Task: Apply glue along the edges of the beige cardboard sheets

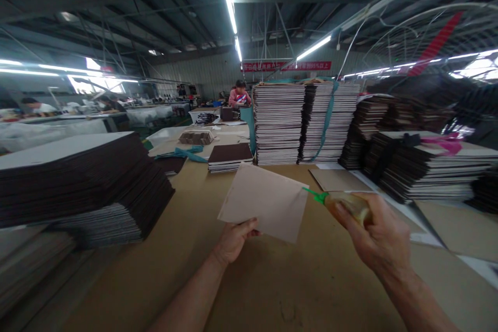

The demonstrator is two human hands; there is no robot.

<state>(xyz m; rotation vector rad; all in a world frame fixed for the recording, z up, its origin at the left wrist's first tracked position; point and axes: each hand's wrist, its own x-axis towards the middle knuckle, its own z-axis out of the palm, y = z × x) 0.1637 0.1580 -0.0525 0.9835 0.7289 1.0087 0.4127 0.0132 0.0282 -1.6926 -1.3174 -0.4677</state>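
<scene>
A: What is held, and how?

B: The board [266, 199] is pinched at its lower edge by the left hand [233, 241], thumb on top. It is held at the middle of the frame, seemingly raised off the bench [307, 290]. The bottle [356, 205] is gripped by the right hand [383, 233], right of centre, with its green nozzle [319, 197] pointed at the board's upper right corner.

A: What could go wrong from here?

B: Because the board is supported at one edge only, it could be twisted or tipped if its corner is pressed by the nozzle. With the tip aimed so close to the edge, some of the bottle's contents could be squeezed past it and dropped on the bench. A blot could also be left by too hard a squeeze.

A: And what is hard to make out?

B: Whether the board is touched by the tip cannot be told, nor whether anything is being let out. The left fingers are mostly hidden beneath the board, and the bottle's base is covered by the right palm. The dark stack [73, 181] at left is cut off by the frame.
</scene>
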